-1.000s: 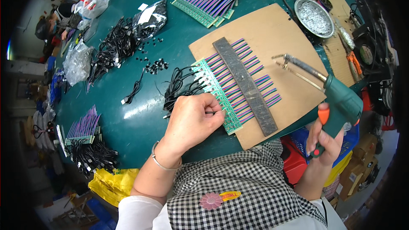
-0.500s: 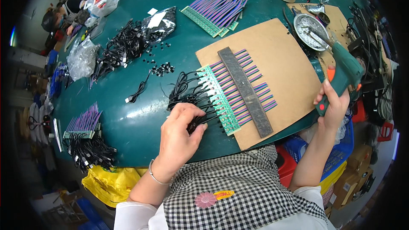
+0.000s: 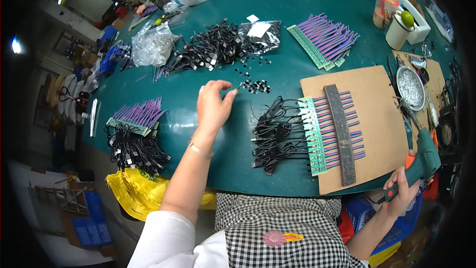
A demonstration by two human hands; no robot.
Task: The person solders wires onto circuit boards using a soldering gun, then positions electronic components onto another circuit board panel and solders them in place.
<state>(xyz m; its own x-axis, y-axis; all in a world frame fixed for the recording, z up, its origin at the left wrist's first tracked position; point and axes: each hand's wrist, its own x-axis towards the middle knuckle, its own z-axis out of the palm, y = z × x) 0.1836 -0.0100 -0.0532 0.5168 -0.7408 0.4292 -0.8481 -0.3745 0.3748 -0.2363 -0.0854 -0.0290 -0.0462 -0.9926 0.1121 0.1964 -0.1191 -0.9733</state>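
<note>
My left hand point(image 3: 214, 106) is over the table, thumb and forefinger closed around a thin black cable whose tip point(image 3: 240, 86) pokes out; the rest is hidden under the hand. A green soldering gun point(image 3: 427, 156) with an orange trigger is in my right hand point(image 3: 402, 193), nozzle pointing up toward a metal bowl point(image 3: 410, 88). Between the hands, a green circuit board strip point(image 3: 316, 139) lies at the left edge of a brown board point(image 3: 382, 119). Coiled black cables point(image 3: 275, 136) run from its left side; coloured wires pass under a dark bar point(image 3: 339, 134).
Small black pieces point(image 3: 257, 87) lie beyond my left hand, before a pile of black cables point(image 3: 213, 47). Finished-looking strips with cables point(image 3: 139, 144) sit at left, strips with purple wires point(image 3: 327, 39) at the back. A cup point(image 3: 398, 31) stands far right. Another person works far left.
My left hand has left the cables beside the circuit board and moved left to the loose cable. My right hand still holds the soldering gun. The whole view has shifted.
</note>
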